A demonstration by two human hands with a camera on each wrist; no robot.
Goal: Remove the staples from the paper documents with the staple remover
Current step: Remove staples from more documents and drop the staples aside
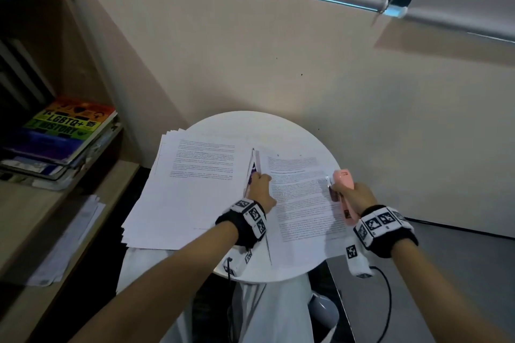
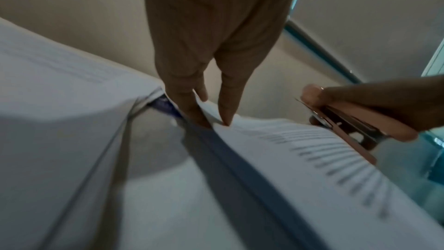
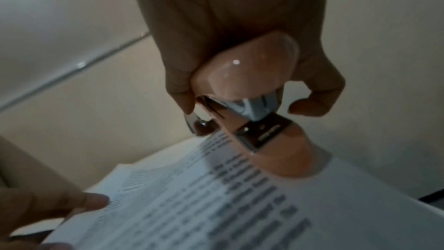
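Observation:
On the round white table (image 1: pixel 250 125) lies a printed document (image 1: pixel 301 203) of several pages. My left hand (image 1: pixel 257 177) pinches its lifted left edge, thumb on top and fingers under, as the left wrist view shows (image 2: pixel 209 117). My right hand (image 1: pixel 354 195) grips a pink staple remover (image 1: pixel 344 178) over the document's right edge, with its metal tip pointing at the page. In the right wrist view the staple remover (image 3: pixel 240 67) hangs just above the text of the document (image 3: pixel 216 206). I can make out no staple.
A loose stack of printed sheets (image 1: pixel 195 189) lies on the left of the table and overhangs its edge. A wooden shelf at the left holds books (image 1: pixel 64 131) and papers (image 1: pixel 69 239). The wall stands close behind. A black cable (image 1: pixel 387 301) hangs at the lower right.

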